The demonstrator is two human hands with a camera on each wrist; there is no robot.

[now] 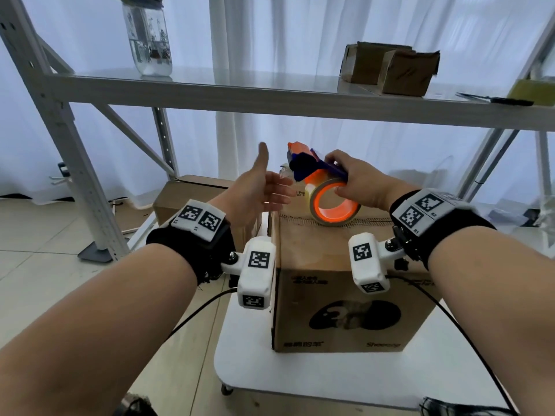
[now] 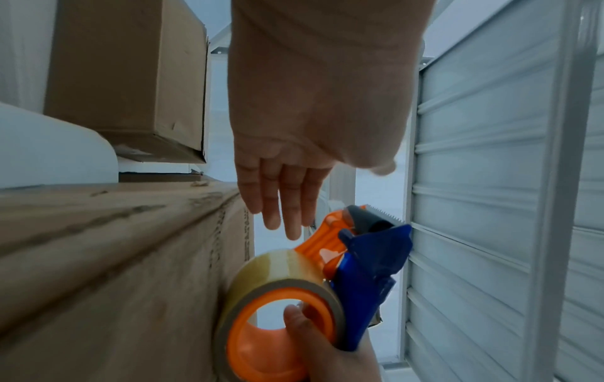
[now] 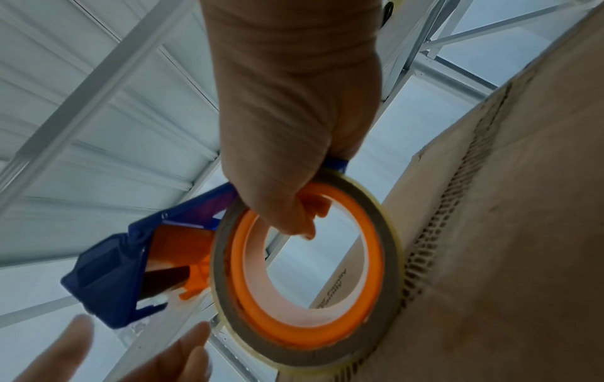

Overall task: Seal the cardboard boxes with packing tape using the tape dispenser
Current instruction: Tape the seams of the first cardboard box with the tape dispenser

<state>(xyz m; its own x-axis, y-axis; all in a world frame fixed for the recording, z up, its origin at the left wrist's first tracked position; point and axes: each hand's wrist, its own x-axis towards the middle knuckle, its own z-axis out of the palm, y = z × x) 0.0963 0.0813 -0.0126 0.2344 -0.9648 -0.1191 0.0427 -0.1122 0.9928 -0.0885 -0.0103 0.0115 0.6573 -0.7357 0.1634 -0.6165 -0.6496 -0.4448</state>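
Gripping the tape dispenser [image 1: 318, 175] on the cardboard box [image 1: 339, 295], right hand [image 1: 357, 184], left hand [image 1: 255, 190] open, fingers straight, at its nine o'clock.

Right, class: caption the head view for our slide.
Right hand holds tape dispenser over cardboard box; open left hand reaches in.

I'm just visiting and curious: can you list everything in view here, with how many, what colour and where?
tape dispenser: one, blue and orange, held over the near box
tape roll: one, clear on an orange core, touching the near box top
cardboard boxes: brown; one near on the white table, one behind, two small on the shelf
jar: one, clear, upper shelf
left hand: open, beside the dispenser
right hand: gripping the dispenser
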